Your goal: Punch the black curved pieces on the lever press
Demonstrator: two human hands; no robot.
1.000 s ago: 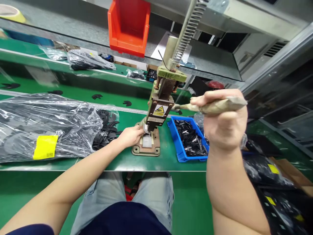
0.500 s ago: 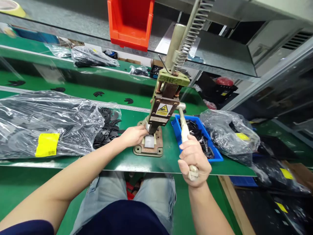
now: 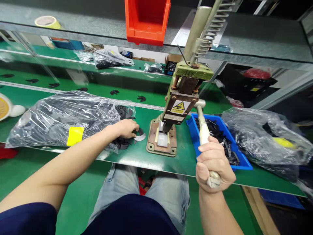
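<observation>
A small hand press (image 3: 182,101) with a yellow warning label stands on the green bench. Its lever handle (image 3: 203,133) is pulled down toward me, and my right hand (image 3: 213,163) is wrapped around its end. The press base (image 3: 161,143) carries a white block under the ram. My left hand (image 3: 127,128) rests on loose black crescent-shaped parts (image 3: 126,142) spilling from a clear plastic bag (image 3: 66,117), fingers on one crescent piece (image 3: 140,135) left of the press.
A blue tray (image 3: 241,160) of black parts sits right of the press, with another clear bag (image 3: 266,137) beyond it. An orange bin (image 3: 146,21) hangs above. Single black parts lie on the far conveyor (image 3: 97,86). A tape roll (image 3: 47,22) sits on the shelf.
My right hand pulled the lever from raised to fully down. My left hand left the press base and moved left to the pile of black parts.
</observation>
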